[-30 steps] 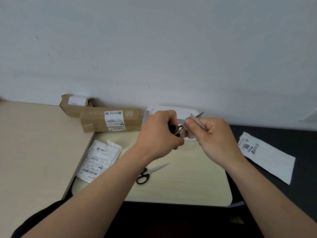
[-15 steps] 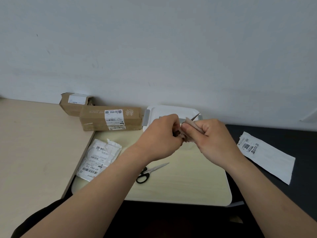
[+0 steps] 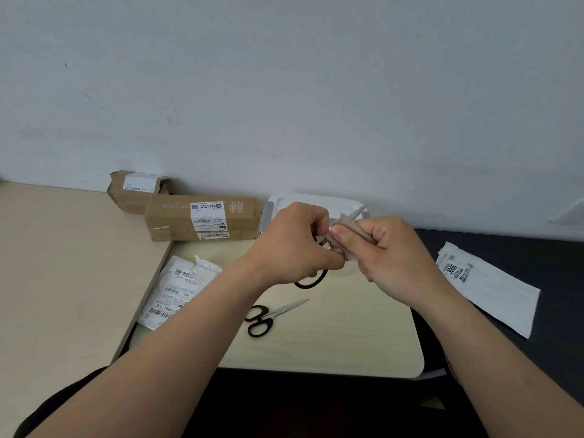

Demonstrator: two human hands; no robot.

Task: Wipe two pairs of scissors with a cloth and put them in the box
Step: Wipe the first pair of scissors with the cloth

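Far left of the left hand (image 3: pixel 295 245), two brown cardboard cartons (image 3: pixel 202 216) are lying against the wall; nearer, below and left of that hand, a crumpled white label sheet (image 3: pixel 177 289) is sitting at the pale board's (image 3: pixel 347 336) edge.

Left hand is closing around the handle end of the held scissors (image 3: pixel 311 281); one black finger loop is hanging out below the palm.

Directly beneath the left forearm, the second scissors (image 3: pixel 268 316) are lying flat on the pale board, black handles toward the camera, blades closed, tips pointing up-right. Untouched by either hand.

Behind both hands, against the wall, the white box (image 3: pixel 284 200) is sitting mostly hidden by the knuckles; interior cannot be judged.

Right hand (image 3: pixel 392 257) is pinching a greyish cloth (image 3: pixel 347 226) around the held blades, thumb on top; the blade tip is projecting up-right past the cloth.

Right of the right hand, a white printed bag (image 3: pixel 493 286) is lying flat on the dark surface (image 3: pixel 505 245), well apart.
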